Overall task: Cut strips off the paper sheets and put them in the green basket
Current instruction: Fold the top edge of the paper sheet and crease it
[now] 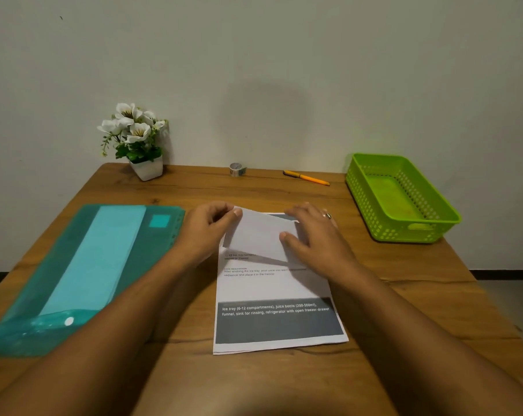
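**Left hand (207,228) pinches, right hand (314,235) presses: a fold in the making**

Head view. From my remote seat I read the left hand as clamped on the far left corner of the top sheet (272,283). Thumb and forefinger nip it where it is turned over toward the person. The right hand lies palm down on the folded flap (260,235), fingers fairly straight, gripping nothing.

That top sheet belongs to a stack of white printed paper sheets (279,346) with a dark grey text band at the near end, lying on the brown wooden table (194,187). The bright green basket (362,202) of perforated plastic stands right of the stack and a little beyond it, well apart. I see no strip in it.

Left of the stack lies a translucent teal plastic folder (89,265). Beyond the stack, near the wall, are a small roll of tape (237,169), a slim orange-and-black tool (306,177) (pen or cutter, I cannot tell) and a white pot (147,171) of artificial flowers. I see no scissors.

My judgement is that the step in hand is creasing one strip's width. To do it well, I would line the flap's side edges up with the sheet's sides and keep the corner pinned. Then I would sweep the flat hand along the fold so it sets straight. A skewed fold would give a tapering strip.
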